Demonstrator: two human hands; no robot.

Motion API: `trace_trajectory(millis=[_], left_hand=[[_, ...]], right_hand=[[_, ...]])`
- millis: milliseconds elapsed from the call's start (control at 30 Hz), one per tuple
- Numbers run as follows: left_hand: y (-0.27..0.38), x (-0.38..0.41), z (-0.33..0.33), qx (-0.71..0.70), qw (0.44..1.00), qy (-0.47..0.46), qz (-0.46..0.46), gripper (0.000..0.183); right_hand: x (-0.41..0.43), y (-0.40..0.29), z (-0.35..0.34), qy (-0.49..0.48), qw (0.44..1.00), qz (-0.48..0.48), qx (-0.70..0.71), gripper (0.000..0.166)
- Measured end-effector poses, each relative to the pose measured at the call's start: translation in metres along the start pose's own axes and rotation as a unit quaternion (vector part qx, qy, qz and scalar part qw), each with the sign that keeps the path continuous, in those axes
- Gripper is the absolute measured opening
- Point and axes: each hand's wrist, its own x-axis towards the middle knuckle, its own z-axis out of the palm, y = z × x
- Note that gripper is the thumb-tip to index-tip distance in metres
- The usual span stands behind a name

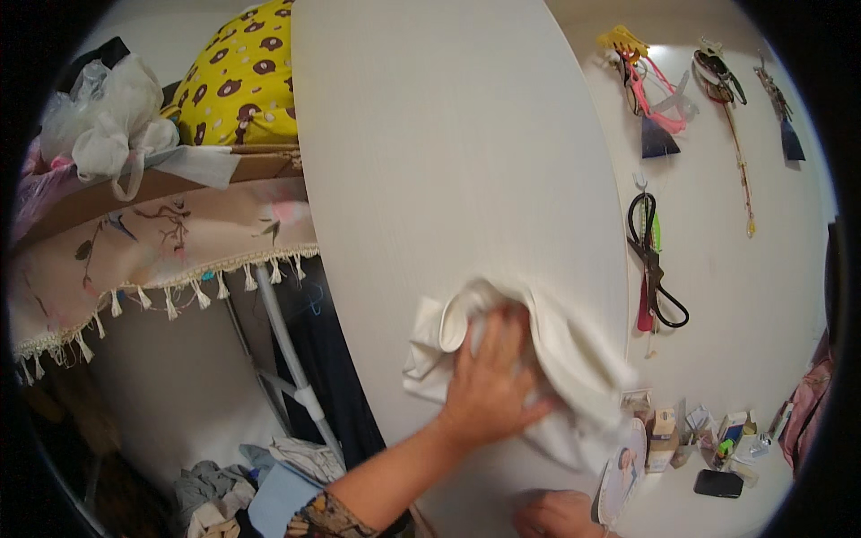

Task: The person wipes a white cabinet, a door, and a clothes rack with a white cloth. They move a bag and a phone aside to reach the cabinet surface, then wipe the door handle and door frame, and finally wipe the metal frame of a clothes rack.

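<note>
A crumpled white cloth (pixel 572 350) lies under my left hand (pixel 491 383), which presses it against a tall white panel (pixel 457 155). The cloth bunches around the fingers and its right part is blurred. My right hand (pixel 555 514) is at the bottom edge, low against the panel and below the cloth; its fingers are mostly hidden, so what it holds or touches cannot be told. A round framed picture (pixel 622 471) stands just right of it.
Scissors (pixel 649 262) and hair accessories (pixel 649 101) hang on the right wall. Below, a shelf holds small boxes (pixel 662 440) and a black phone (pixel 718 483). At left are a tasselled cloth (pixel 161 235), a yellow patterned cushion (pixel 235 81), plastic bags (pixel 114 121), a metal pole (pixel 289 350) and piled clothes (pixel 208 491).
</note>
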Motion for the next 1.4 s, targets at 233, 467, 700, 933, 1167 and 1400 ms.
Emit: trace_trajectory(millis=[233,467,700,933,1167,1400], left_hand=[[-0.104,0.146,-0.068,0.019,0.977,0.156,-0.141,0.074],[-0.103,0.041,-0.005,-0.08,0.951,0.135,-0.265,0.051],[-0.047,-0.144,0.056,0.057,0.97,0.039,-0.234,0.059],[-0.084,-0.194,0.085,-0.06,0.896,0.137,-0.417,0.035],[0.048,-0.268,0.126,-0.506,0.704,0.142,-0.477,0.059],[-0.021,-0.258,0.118,-0.826,-0.49,0.224,0.165,0.043]], right_hand=[[0.0,-0.001,0.001,0.007,1.0,0.006,0.018,0.014],[0.0,0.0,-0.007,-0.011,0.998,0.024,-0.061,0.014],[0.01,0.004,0.009,-0.049,0.997,0.046,-0.045,0.015],[-0.014,0.017,0.028,-0.032,0.997,0.047,-0.056,0.018],[-0.007,0.012,0.027,-0.029,0.999,0.037,-0.028,0.021],[-0.017,0.018,0.026,-0.017,0.998,0.06,-0.005,0.023]])
